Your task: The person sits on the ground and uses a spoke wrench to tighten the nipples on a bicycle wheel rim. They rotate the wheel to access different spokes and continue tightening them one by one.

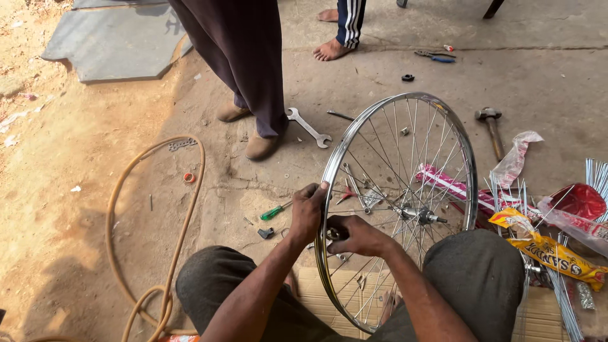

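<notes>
Two hands work at the near side of a bicycle wheel (405,202) that stands upright between the person's knees. The left hand (308,212) is closed over the shiny rim (329,171), fingers wrapped on its outer edge, and it steadies the wheel. The right hand (354,234) is just beside it, inside the rim, with fingers closed around a small dark tool that sits where a spoke meets the rim; I cannot tell exactly what tool it is. I judge that the step in hand is the adjusting of one spoke at the rim, and the next move would need a firm hold by the left hand and a small, careful turn by the right one. The hub (421,216) lies to the right of the hands, in the middle of the spokes. Beyond the left hand, on the concrete floor (544,76), lie a green screwdriver (275,211) and, farther away, a wrench (308,128); a hammer (491,126) and pliers (434,56) are far beyond the right hand. Loose spokes (563,304) and plastic packets lie to the right, a tan hose (158,209) curls to the left. Another person's legs (247,69) stand beyond the wheel.
</notes>
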